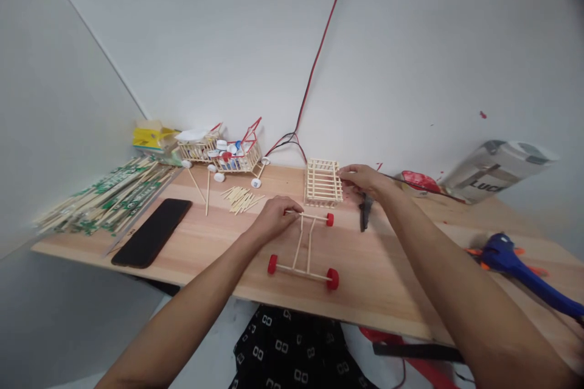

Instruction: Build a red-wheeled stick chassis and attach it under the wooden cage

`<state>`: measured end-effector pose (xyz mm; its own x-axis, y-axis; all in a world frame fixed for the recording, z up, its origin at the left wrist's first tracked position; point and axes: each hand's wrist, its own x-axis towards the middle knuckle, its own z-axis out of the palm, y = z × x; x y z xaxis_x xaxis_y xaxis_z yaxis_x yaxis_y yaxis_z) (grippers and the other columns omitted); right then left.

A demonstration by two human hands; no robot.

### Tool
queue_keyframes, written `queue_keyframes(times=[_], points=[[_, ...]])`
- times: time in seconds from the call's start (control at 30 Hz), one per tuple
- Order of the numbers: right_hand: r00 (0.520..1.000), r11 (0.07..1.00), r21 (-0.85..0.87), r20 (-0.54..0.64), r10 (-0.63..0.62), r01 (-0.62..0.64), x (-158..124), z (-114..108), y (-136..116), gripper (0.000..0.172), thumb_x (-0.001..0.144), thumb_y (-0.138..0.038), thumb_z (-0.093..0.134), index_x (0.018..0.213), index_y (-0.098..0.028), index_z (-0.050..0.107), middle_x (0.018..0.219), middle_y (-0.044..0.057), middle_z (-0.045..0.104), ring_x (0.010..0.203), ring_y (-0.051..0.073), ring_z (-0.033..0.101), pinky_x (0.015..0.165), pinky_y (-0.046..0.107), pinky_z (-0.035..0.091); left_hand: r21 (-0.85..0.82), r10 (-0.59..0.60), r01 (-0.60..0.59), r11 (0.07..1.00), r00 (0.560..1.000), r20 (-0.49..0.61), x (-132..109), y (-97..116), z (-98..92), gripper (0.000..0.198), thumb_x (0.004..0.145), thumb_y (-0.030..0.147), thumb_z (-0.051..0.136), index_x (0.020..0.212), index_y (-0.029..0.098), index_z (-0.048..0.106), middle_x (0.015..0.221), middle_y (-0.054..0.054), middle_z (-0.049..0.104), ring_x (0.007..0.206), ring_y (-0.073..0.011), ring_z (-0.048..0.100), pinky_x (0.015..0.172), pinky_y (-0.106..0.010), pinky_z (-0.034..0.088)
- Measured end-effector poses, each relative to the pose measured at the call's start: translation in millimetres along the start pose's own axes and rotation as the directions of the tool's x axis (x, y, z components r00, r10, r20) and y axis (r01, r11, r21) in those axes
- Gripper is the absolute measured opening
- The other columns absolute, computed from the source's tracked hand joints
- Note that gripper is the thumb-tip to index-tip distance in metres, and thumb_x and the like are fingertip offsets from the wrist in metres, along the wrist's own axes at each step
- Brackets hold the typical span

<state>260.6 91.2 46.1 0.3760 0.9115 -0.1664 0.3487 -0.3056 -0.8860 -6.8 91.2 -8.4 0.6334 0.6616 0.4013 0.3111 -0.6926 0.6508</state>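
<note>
A wheeled frame of thin wooden sticks (309,246) lies on the table with red bottle-cap wheels at three visible corners. My left hand (277,216) is closed on its far left corner, hiding whatever is at that end. Just beyond the frame sits a small basket of wooden sticks (323,182), built like a slatted crate. My right hand (360,177) grips the basket's right side, fingertips at its edge. Beneath that hand lies a dark tool (365,213), partly covered, whose kind I cannot make out.
Short cut sticks (240,199) are piled left of centre. Two finished stick carts (236,158) holding bottle caps stand by the wall. A black phone (152,233) and wrapped chopsticks (104,197) lie left. At right are a blue glue gun (506,255) and a standing bag (490,173).
</note>
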Motion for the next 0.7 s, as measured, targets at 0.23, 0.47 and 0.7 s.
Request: queue_keyframes(times=[0.23, 0.47, 0.7], points=[[0.999, 0.996, 0.087, -0.047, -0.023, 0.027, 2.2, 3.4, 1.2, 0.023, 0.072, -0.034, 0.076, 0.083, -0.016, 0.066, 0.054, 0.000, 0.061, 0.045, 0.009, 0.050, 0.040, 0.019, 0.035, 0.004, -0.009, 0.009, 1.000, 1.000, -0.004, -0.5, 2.7, -1.7, 0.017, 0.076, 0.006, 0.066, 0.085, 0.019, 0.074, 0.091, -0.004, 0.074, 0.090, -0.0179, 0.066, 0.086, -0.032, 0.049], [0.998, 0.976, 0.212, -0.037, -0.050, 0.057, -4.5, 4.6, 8.7, 0.014, 0.079, -0.029, 0.070, 0.083, -0.016, 0.065, 0.062, 0.001, 0.064, 0.052, 0.010, 0.055, 0.047, 0.019, 0.043, -0.002, -0.024, 0.024, 1.000, 1.000, 0.002, -0.7, 2.0, -3.2, 0.020, 0.076, 0.006, 0.065, 0.091, 0.018, 0.073, 0.095, -0.004, 0.074, 0.092, -0.0179, 0.065, 0.087, -0.032, 0.048], [0.997, 0.940, 0.332, -0.019, -0.077, 0.079, -9.6, 6.2, 19.3, 0.004, 0.083, -0.020, 0.062, 0.086, -0.018, 0.062, 0.072, 0.002, 0.068, 0.060, 0.010, 0.061, 0.059, 0.022, 0.051, -0.021, -0.017, 0.017, 1.000, 0.999, 0.028, -0.3, -2.3, -7.2, 0.018, 0.076, 0.006, 0.066, 0.087, 0.018, 0.074, 0.090, -0.004, 0.074, 0.088, -0.0169, 0.066, 0.083, -0.029, 0.048]])
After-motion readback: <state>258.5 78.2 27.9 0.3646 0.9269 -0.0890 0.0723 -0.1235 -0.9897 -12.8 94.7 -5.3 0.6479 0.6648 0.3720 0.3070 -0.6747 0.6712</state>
